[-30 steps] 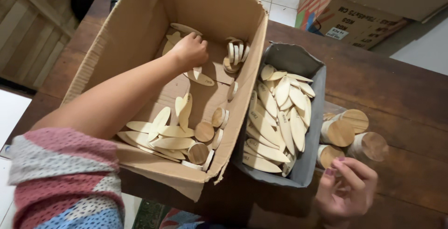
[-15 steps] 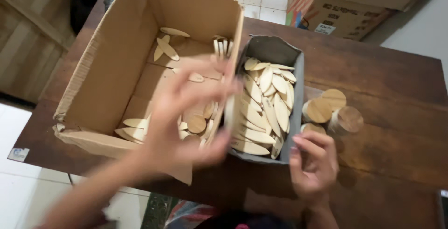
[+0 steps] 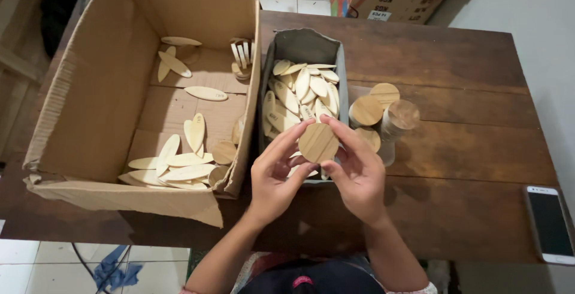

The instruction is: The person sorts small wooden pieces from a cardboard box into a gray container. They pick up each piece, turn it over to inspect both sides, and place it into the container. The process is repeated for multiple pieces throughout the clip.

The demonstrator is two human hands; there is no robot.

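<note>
cardboard box (image 3: pixel 90 108): oval wood pieces (image 3: pixel 179 165) | grey bin (image 3: pixel 302 45): same | both hands' fingers (image 3: pixel 281 150) pinching round wooden disc (image 3: pixel 318 143)

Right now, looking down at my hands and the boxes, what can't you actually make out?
Head view only:
- Back face of the round wooden disc: turned away, held between the left hand and right hand.
- Lower part of the grey tray: both hands cover it.
- Clear lidded jars: contents too small to tell.
- Phone: cut off by the right edge.
- Cardboard box, near corner: its torn flap hides it.
</note>
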